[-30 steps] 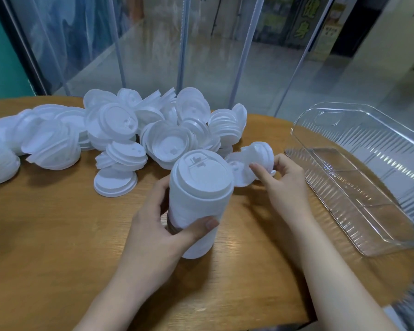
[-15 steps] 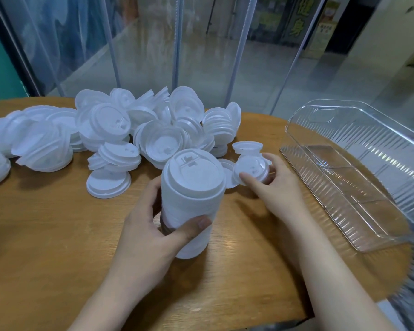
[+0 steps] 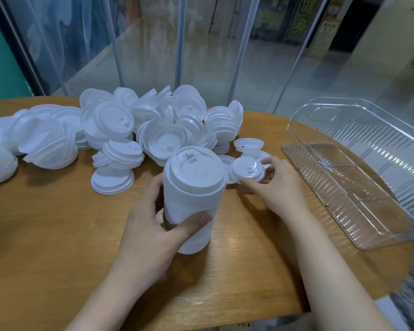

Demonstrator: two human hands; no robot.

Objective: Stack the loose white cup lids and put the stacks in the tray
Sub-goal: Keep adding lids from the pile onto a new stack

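Note:
A tall stack of white lids (image 3: 193, 187) stands upright on the wooden table (image 3: 58, 235), and my left hand (image 3: 158, 232) grips its lower part, thumb in front. Just right of the stack, my right hand (image 3: 270, 185) pinches a single white lid (image 3: 247, 168) by its rim, top side up, above other loose lids. A big heap of loose white lids (image 3: 120, 132) lies behind the stack and spreads to the left. The clear plastic tray (image 3: 359, 177) sits on the right with nothing in it.
A single lid (image 3: 112, 180) lies flat left of the stack. An upturned lid (image 3: 247, 145) rests beyond my right hand. Glass panels with metal posts rise behind the table. The table's rounded front edge runs close to my arms.
My right hand turned the lid it holds from tilted to top side up and brought it slightly nearer the stack. The left hand and the stack stayed in place.

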